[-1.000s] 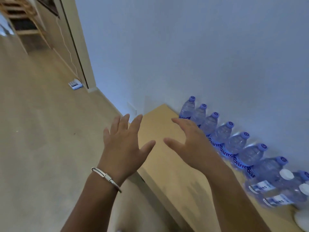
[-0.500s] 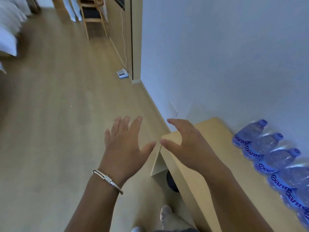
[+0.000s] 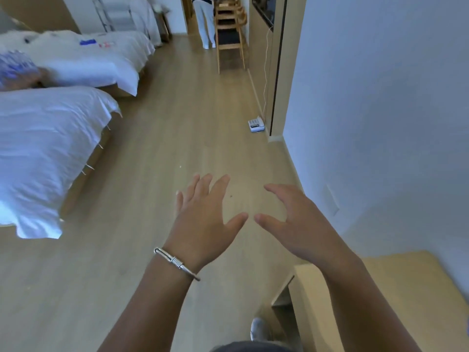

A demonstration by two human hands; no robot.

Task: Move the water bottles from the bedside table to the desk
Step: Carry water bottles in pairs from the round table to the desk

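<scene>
**Water bottles gone from view as the person turns to the room**

Water bottles that lined the wall on the desk a second ago, a row with blue caps, are no longer in view; the head has swung left, and only the near corner of the desk (image 3: pixel 396 295) remains at lower right. Both hands were empty then and are empty now: the left hand (image 3: pixel 203 219), with a bracelet (image 3: pixel 176 262) at its wrist, and the right hand (image 3: pixel 297 224) are held out in front with fingers spread and relaxed, gripping nothing. Judging by this, one delivery is finished and the person is heading back for more.

At far left, between the near bed (image 3: pixel 45 153) and the far bed (image 3: pixel 101 59), sits a blurred blue-and-clear cluster (image 3: pixel 15 69), probably the remaining bottles, though too smeared to be sure. Wooden floor (image 3: pixel 177 123) stretches ahead; a small white device (image 3: pixel 256 124) lies by the right wall (image 3: pixel 380 97), a wooden chair (image 3: pixel 229 39) stands far off, and another person (image 3: pixel 206 21) is beside it.
</scene>
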